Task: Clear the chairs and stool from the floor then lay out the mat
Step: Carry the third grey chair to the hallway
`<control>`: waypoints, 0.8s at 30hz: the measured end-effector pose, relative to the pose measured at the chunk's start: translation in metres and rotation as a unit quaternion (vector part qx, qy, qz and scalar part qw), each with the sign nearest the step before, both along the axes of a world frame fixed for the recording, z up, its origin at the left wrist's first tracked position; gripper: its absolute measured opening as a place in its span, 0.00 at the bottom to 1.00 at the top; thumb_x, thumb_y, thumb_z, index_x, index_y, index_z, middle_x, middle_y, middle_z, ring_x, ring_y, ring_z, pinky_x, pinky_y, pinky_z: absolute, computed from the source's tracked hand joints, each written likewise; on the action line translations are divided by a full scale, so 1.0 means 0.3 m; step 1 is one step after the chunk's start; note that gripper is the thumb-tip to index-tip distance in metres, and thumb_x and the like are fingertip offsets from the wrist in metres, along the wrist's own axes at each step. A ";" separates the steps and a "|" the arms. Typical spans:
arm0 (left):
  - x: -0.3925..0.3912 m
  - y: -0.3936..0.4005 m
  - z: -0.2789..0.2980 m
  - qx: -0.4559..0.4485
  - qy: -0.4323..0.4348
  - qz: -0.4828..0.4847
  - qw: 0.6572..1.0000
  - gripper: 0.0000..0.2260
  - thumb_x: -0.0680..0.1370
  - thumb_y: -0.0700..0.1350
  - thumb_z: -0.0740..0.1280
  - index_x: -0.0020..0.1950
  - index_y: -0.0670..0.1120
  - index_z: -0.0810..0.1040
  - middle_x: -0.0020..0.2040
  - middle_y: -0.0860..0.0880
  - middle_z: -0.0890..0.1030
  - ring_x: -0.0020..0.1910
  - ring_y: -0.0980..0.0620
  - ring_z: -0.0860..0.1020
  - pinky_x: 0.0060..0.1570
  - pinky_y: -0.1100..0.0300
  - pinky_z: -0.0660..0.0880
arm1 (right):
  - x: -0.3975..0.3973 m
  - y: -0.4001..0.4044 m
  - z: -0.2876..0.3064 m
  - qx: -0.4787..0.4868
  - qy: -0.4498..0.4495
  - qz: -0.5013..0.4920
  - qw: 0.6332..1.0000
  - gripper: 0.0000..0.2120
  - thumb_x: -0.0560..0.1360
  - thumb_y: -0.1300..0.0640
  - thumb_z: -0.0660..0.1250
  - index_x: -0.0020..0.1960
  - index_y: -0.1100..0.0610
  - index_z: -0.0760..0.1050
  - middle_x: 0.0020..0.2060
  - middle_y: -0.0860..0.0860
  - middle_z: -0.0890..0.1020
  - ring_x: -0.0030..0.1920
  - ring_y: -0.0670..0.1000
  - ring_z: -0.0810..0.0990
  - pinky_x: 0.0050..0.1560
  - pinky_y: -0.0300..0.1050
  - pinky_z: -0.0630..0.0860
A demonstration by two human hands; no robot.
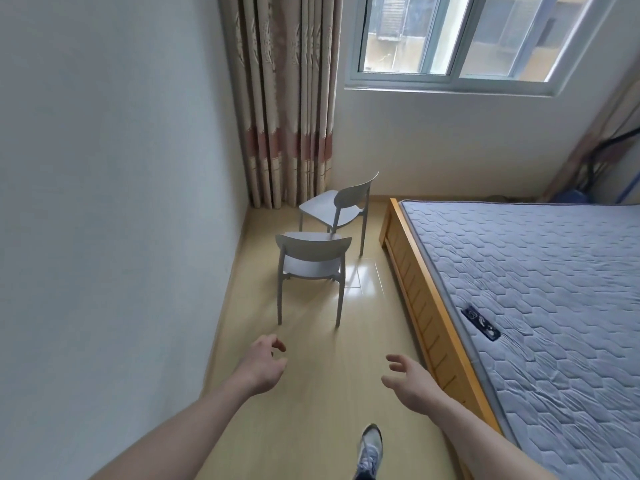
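Near chair point(313, 261) backrest faces the camera — both hands point(263, 367) spread, empty.

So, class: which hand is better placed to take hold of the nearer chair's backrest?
Probably the left hand: it lies almost in line below the nearer chair; the right hand sits toward the bed.

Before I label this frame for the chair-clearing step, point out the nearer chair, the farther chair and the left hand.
nearer chair point(313, 250): head view, on its backrest.
farther chair point(351, 198): head view, on its backrest.
left hand point(264, 366): head view, on the back of the hand.
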State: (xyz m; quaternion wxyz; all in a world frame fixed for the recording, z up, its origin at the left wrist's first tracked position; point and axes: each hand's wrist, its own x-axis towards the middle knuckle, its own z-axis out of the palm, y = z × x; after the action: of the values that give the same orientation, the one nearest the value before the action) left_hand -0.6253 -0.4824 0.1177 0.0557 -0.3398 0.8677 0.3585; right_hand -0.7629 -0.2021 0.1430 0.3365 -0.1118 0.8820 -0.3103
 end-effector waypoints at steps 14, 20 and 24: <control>-0.638 -0.352 -0.046 -0.003 -0.034 0.069 0.997 0.09 0.77 0.49 0.66 0.57 0.54 0.77 0.60 0.53 0.76 0.53 0.54 0.77 0.50 0.59 0.75 | -0.803 -0.378 -0.080 -0.003 -0.038 0.058 0.998 0.25 0.79 0.53 0.68 0.75 0.48 0.67 0.70 0.49 0.74 0.61 0.49 0.76 0.60 0.44 0.75; -0.867 -0.451 -0.060 0.022 -0.041 0.125 0.991 0.09 0.76 0.48 0.67 0.56 0.54 0.77 0.52 0.53 0.75 0.45 0.55 0.76 0.43 0.60 0.74 | -1.140 -0.536 -0.089 0.009 -0.049 0.080 0.996 0.25 0.79 0.55 0.67 0.75 0.51 0.67 0.70 0.53 0.74 0.60 0.50 0.76 0.57 0.43 0.76; -0.990 -0.558 -0.097 0.035 -0.060 0.146 0.987 0.11 0.76 0.48 0.67 0.58 0.52 0.77 0.52 0.51 0.76 0.45 0.54 0.76 0.40 0.62 0.71 | -1.291 -0.670 -0.113 0.013 -0.064 0.087 0.994 0.25 0.79 0.53 0.67 0.74 0.50 0.68 0.69 0.52 0.75 0.60 0.51 0.78 0.58 0.45 0.78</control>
State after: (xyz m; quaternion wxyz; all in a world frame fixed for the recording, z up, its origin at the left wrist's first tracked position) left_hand -0.9223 -0.6499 0.0885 0.0666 -0.4814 0.7909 0.3719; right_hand -1.1502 -0.4032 0.1091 0.4198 -0.1632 0.8495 -0.2749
